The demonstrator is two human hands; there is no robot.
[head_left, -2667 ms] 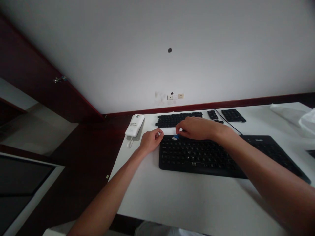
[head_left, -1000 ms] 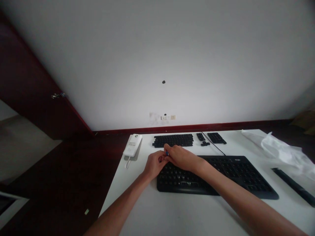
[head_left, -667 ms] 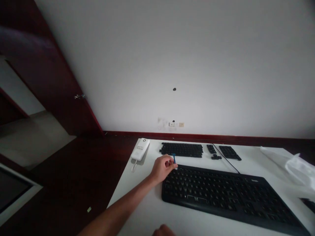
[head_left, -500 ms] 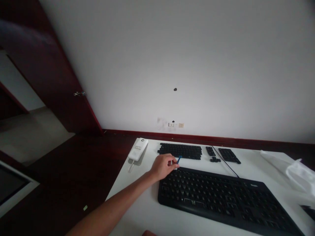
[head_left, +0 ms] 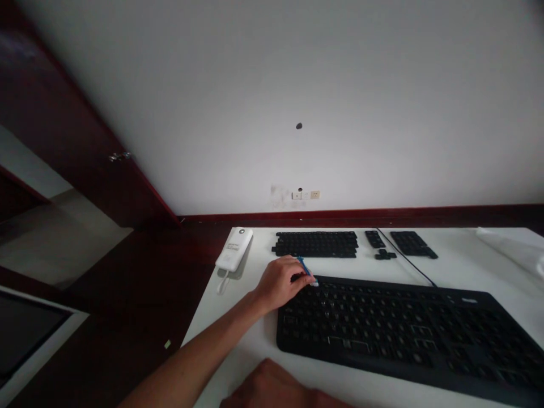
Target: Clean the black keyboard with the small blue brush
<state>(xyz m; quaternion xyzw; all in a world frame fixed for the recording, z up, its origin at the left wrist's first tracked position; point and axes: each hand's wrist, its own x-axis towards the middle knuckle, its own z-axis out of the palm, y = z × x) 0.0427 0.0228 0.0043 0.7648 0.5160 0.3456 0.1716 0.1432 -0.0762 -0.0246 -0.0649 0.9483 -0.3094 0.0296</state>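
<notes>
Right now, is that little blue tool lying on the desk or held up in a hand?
Held. The left hand pinches the blue tool, its tip at the black keyboard's top-left edge.

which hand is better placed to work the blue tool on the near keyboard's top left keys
Left. The left hand already holds the blue tool over the black keyboard's top-left corner; the right hand sits low near the table edge.

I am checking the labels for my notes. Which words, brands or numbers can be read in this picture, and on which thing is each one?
None is legible.
White device: printed lines, too small.
Black keyboard: key legends and corner mark, blurred.
</notes>
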